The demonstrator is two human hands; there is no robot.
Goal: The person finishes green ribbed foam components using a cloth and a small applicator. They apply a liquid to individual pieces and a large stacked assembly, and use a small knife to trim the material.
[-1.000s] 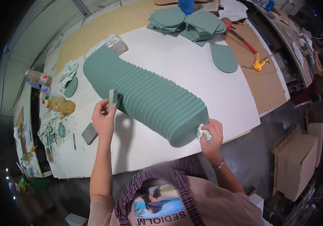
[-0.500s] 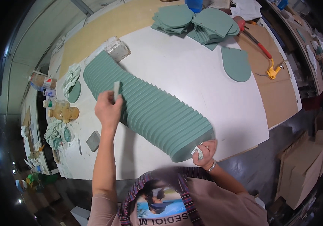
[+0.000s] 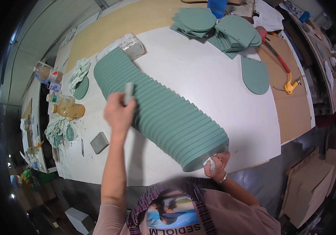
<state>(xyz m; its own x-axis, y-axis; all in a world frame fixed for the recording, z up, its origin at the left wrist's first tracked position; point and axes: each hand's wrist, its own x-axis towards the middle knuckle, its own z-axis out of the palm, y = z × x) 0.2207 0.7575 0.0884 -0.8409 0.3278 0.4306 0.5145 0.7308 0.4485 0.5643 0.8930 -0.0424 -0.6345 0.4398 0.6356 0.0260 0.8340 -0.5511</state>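
A long row of green round-ended panels (image 3: 164,113) stands on edge, packed face to face, running diagonally across the white table. My left hand (image 3: 117,115) pinches a small grey-green block, seemingly a sanding block (image 3: 128,93), at the rounded left side of the row. At the near right end, my right hand (image 3: 219,164) is closed round a crumpled whitish-green rag (image 3: 211,163), beside the end panel. A paint-smeared white block (image 3: 134,45) sits by the far end of the row. Near my left forearm lies a grey square block (image 3: 99,143).
Stacked green panels (image 3: 230,31) lie at the far right, with a single panel (image 3: 255,75) nearer. A tool with a yellow hook (image 3: 291,87) rests on brown board. Bottles (image 3: 69,109) and rags (image 3: 79,72) are at the left. Cardboard (image 3: 313,184) stands on the floor at right.
The whole view has shifted slightly, so the table things appear further right. My left hand stays at the row's left side with the block, slightly blurred. My right hand keeps the rag.
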